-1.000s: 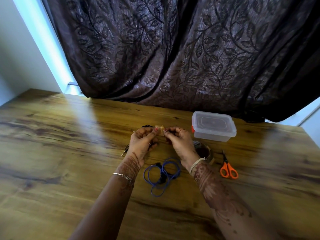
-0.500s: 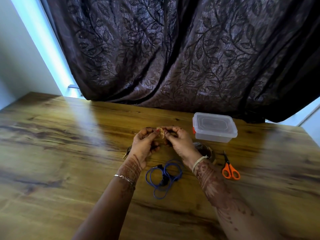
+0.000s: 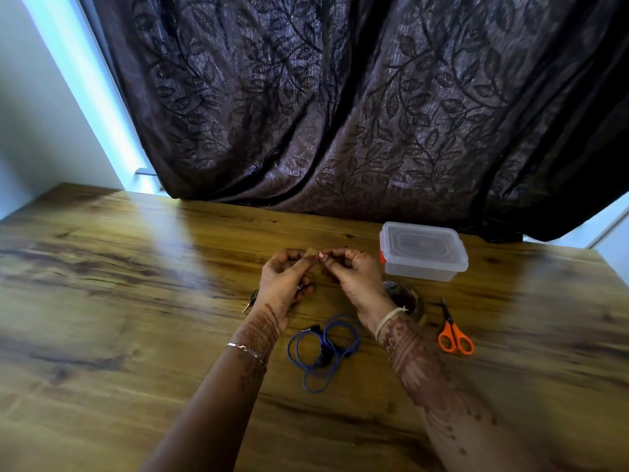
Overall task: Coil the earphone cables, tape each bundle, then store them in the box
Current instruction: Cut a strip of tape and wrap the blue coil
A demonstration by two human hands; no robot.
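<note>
Right, on the head camera I see my left hand and right hand meeting over the brown wooden table. The fingers of both are curled, pinching a small tan strip of tape between them. The loosely coiled blue earphone cable lies on the table between my wrists. The lidded clear plastic box sits just beyond the right hand, and the orange-handled scissors lie right of that wrist.
</note>
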